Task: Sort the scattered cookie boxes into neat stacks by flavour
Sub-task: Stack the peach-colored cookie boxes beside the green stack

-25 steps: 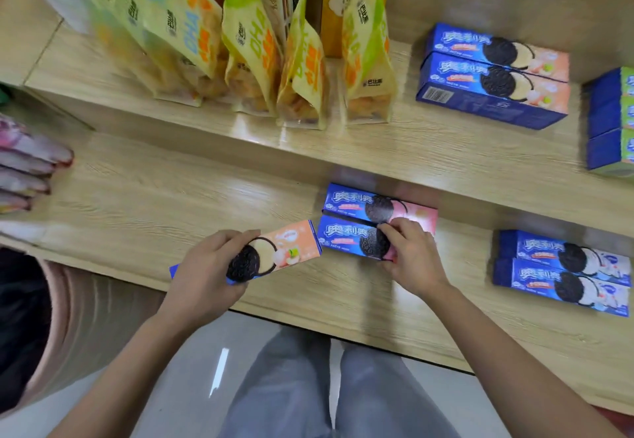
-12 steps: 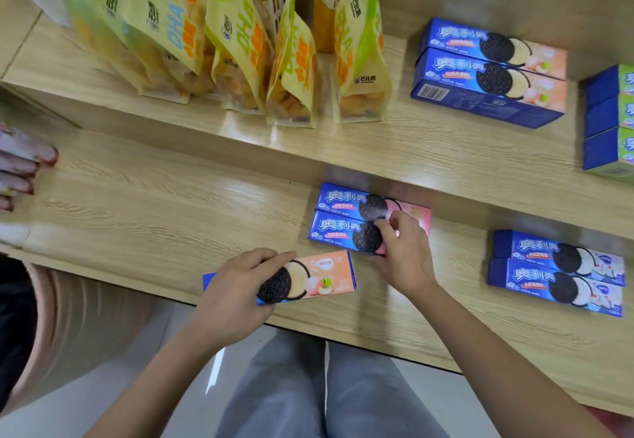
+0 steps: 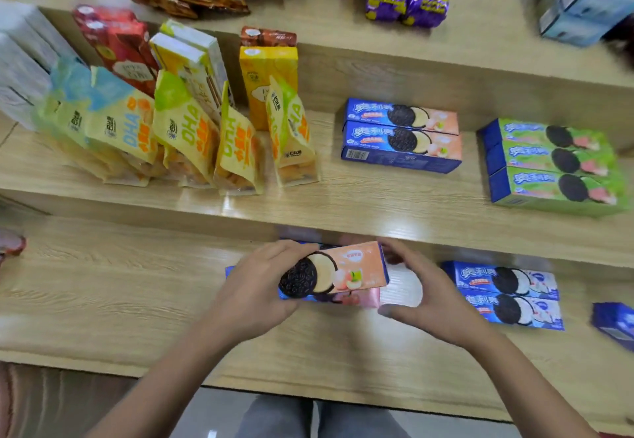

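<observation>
Peach box [image 3: 346, 271], clamped in the left grip [image 3: 255, 286], runs lengthwise rightward over the pink boxes [image 3: 356, 298]; the right grip [image 3: 423, 295] hovers open at its far end.

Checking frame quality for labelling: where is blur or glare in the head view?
Head view: motion blur smears the top-right blue boxes and the edge box; glare patches lie on the middle shelf edge; the peach box in both hands is fairly sharp.
</observation>
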Demonstrator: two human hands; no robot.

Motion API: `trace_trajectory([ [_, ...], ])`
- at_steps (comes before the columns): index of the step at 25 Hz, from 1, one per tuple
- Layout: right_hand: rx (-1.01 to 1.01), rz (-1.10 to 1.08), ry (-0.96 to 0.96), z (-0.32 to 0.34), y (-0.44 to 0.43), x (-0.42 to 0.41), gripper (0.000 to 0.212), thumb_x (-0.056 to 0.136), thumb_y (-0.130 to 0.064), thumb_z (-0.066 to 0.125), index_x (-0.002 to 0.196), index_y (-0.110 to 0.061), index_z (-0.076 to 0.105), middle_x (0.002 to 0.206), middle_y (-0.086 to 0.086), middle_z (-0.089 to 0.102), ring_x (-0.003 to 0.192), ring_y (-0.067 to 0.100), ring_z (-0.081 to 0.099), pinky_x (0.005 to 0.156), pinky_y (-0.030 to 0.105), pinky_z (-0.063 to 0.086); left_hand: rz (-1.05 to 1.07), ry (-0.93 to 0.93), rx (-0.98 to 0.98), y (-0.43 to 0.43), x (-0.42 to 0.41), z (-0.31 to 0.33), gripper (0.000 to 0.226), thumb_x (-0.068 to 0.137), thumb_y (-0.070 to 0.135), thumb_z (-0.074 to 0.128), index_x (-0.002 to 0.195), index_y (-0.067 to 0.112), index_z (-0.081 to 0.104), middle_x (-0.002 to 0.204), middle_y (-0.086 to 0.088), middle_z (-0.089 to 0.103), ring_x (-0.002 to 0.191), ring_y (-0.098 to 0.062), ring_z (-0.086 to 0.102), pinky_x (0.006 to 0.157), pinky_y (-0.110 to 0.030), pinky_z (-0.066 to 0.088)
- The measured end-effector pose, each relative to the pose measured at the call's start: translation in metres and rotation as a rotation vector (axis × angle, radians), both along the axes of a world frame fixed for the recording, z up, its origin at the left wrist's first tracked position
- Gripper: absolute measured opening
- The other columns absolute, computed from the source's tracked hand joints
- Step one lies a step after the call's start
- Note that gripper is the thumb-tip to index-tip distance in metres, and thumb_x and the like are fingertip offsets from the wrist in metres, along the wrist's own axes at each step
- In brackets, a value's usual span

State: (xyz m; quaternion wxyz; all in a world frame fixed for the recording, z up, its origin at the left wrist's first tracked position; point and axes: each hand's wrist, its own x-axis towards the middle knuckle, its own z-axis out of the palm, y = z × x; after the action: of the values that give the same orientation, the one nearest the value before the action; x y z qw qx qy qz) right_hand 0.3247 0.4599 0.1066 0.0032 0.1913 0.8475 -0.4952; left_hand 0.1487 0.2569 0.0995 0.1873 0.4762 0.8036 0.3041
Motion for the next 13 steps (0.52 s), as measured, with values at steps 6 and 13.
trace_trajectory([
  [6, 0.137, -0.330, 0.128, 0.012, 0.062, 0.012, 0.073, 0.056, -0.044, 0.077, 0.121, -0.041, 0.044, 0.117, -0.012, 0.057, 0.109, 0.004, 0.051, 0.088, 0.011, 0.036, -0.211, 0.092, 0.059, 0.111, -0.009, 0.023, 0.071, 0.059, 0.019, 0.071, 0.126, 0.027, 0.047, 0.120, 0.003, 0.059, 0.108, -0.021, 0.054, 0.086, -0.036, 0.046],
  [13, 0.260, -0.434, 0.070, -0.028, 0.131, -0.002, 0.065, 0.057, -0.035, 0.078, 0.116, -0.018, 0.056, 0.103, 0.002, 0.058, 0.093, 0.020, 0.053, 0.076, 0.010, 0.035, -0.304, 0.194, -0.100, 0.203, -0.024, -0.005, 0.071, 0.061, 0.011, 0.067, 0.128, 0.021, 0.045, 0.119, -0.008, 0.059, 0.108, -0.029, 0.054, 0.083, -0.041, 0.047],
])
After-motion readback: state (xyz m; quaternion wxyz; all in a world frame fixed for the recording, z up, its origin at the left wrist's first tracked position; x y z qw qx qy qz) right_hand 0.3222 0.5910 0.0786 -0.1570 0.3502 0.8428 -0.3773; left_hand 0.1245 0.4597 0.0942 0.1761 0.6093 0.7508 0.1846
